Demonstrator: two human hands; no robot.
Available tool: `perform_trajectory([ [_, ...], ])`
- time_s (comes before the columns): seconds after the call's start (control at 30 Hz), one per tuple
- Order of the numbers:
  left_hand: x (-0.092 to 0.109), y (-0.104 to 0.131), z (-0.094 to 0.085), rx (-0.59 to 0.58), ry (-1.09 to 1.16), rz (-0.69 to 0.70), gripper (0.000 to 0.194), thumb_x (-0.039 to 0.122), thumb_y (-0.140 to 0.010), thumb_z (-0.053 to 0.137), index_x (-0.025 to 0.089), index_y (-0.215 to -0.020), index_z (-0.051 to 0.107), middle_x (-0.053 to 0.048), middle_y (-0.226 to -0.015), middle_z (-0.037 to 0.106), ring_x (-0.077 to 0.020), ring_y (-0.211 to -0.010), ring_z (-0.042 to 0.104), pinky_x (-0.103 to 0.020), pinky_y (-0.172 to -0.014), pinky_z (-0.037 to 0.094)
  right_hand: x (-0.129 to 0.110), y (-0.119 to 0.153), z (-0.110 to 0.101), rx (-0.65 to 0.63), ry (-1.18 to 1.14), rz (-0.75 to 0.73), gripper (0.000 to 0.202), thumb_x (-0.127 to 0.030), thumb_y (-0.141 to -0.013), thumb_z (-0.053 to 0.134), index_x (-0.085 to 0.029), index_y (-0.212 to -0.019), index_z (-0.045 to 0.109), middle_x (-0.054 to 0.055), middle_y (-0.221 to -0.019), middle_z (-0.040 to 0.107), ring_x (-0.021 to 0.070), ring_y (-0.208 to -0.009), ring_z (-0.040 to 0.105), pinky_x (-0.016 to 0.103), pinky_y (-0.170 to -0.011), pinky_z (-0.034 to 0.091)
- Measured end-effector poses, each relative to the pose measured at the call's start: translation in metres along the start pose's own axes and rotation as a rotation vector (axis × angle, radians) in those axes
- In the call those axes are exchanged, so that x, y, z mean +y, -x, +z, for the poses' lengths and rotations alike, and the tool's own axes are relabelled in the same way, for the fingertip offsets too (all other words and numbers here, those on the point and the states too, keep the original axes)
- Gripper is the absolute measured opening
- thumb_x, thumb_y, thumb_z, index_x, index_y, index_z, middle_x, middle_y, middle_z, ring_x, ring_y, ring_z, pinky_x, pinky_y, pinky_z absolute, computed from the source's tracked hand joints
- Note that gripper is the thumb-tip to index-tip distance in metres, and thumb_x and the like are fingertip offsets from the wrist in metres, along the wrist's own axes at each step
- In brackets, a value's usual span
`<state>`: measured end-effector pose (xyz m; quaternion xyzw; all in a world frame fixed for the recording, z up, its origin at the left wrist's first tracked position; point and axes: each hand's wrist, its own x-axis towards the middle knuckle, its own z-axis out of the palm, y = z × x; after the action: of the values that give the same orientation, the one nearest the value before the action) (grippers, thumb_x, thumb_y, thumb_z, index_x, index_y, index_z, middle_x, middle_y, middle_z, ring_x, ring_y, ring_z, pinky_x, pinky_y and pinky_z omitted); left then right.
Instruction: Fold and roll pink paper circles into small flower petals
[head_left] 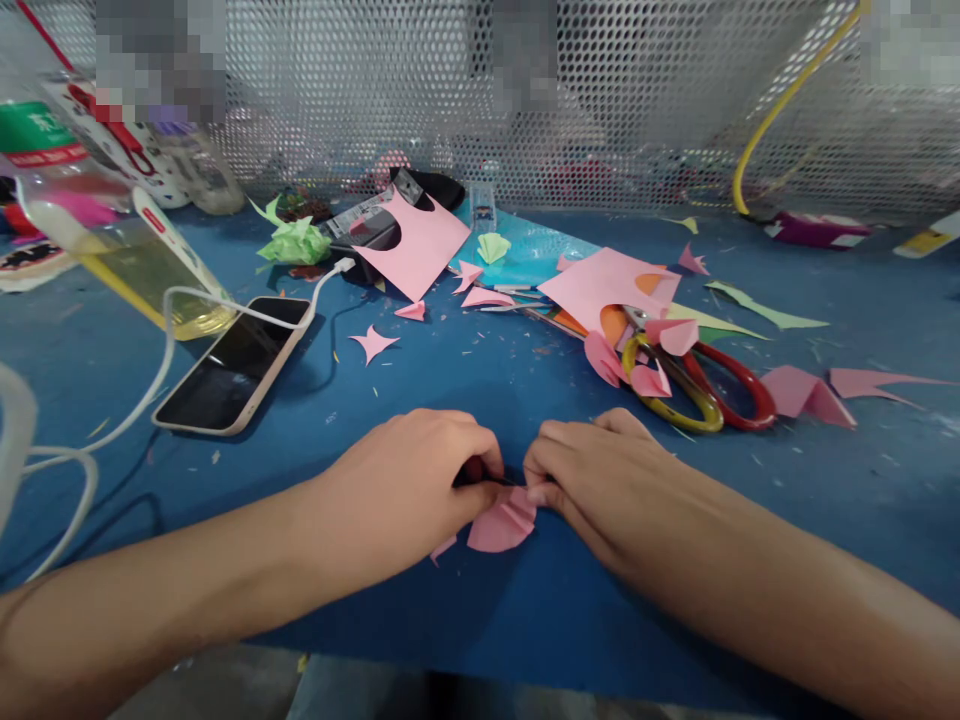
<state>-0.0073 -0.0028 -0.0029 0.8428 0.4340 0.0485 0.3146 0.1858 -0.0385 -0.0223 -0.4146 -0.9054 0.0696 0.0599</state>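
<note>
Near the front of the blue table, a folded piece of pink paper (501, 524) with fan-like creases is pinched from both sides. My left hand (427, 470) is closed on its left part, thumb and fingertips together. Curled in from the other side, my right hand (592, 475) grips the upper right edge. A small pink scrap (444, 548) lies just below my left hand. Beyond my right hand rest scissors (697, 385) with one yellow and one red handle loop, partly under pink paper pieces (604, 358).
A phone (240, 365) with a white cable (171, 330) lies at left, beside a bottle of yellowish liquid (161, 265). Cut pink sheets (420, 245), green crumpled paper (292, 243) and several scraps are spread behind. A perforated metal panel (360, 90) bounds the back of the table (360, 620).
</note>
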Motion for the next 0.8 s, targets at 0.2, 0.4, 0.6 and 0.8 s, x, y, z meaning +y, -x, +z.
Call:
perform_trajectory([
  [0.2,0.0,0.002,0.0,-0.016,-0.039,0.007,0.013,0.027,-0.076,0.053,0.022,-0.076,0.064,0.002,-0.077,0.061,-0.0111,-0.062,0.052,-0.023,-0.051,0.029,-0.001,-0.007,-0.006,-0.049,-0.017,0.057,0.024,-0.005,-0.08,0.038,-0.018,-0.071,0.055,0.002,-0.07,0.052,0.0148,-0.061,0.043,0.031,-0.06,0.023],
  [0.4,0.004,0.003,0.0,-0.018,-0.076,-0.005,0.012,0.027,-0.075,0.051,0.023,-0.076,0.063,0.003,-0.077,0.061,-0.011,-0.061,0.051,-0.024,-0.05,0.028,0.003,-0.016,-0.011,-0.108,-0.128,0.108,0.017,-0.008,-0.079,0.046,-0.02,-0.071,0.056,-0.001,-0.07,0.054,0.0144,-0.064,0.046,0.031,-0.062,0.024],
  [0.6,0.001,0.001,0.002,0.011,-0.059,-0.002,0.011,0.027,-0.072,0.054,0.026,-0.078,0.063,0.004,-0.076,0.062,-0.0121,-0.063,0.052,-0.023,-0.05,0.028,0.009,-0.021,-0.007,-0.058,-0.181,0.067,0.011,-0.015,-0.08,0.053,-0.021,-0.073,0.059,-0.001,-0.071,0.057,0.0151,-0.069,0.049,0.03,-0.063,0.025],
  [0.8,0.005,-0.002,0.001,-0.007,-0.015,-0.047,0.011,0.025,-0.069,0.053,0.025,-0.072,0.064,0.005,-0.072,0.063,-0.0119,-0.06,0.051,-0.023,-0.049,0.029,0.012,-0.025,-0.005,-0.063,-0.195,-0.029,0.014,-0.015,-0.083,0.051,-0.019,-0.072,0.059,0.0,-0.076,0.058,0.0154,-0.075,0.051,0.03,-0.066,0.027],
])
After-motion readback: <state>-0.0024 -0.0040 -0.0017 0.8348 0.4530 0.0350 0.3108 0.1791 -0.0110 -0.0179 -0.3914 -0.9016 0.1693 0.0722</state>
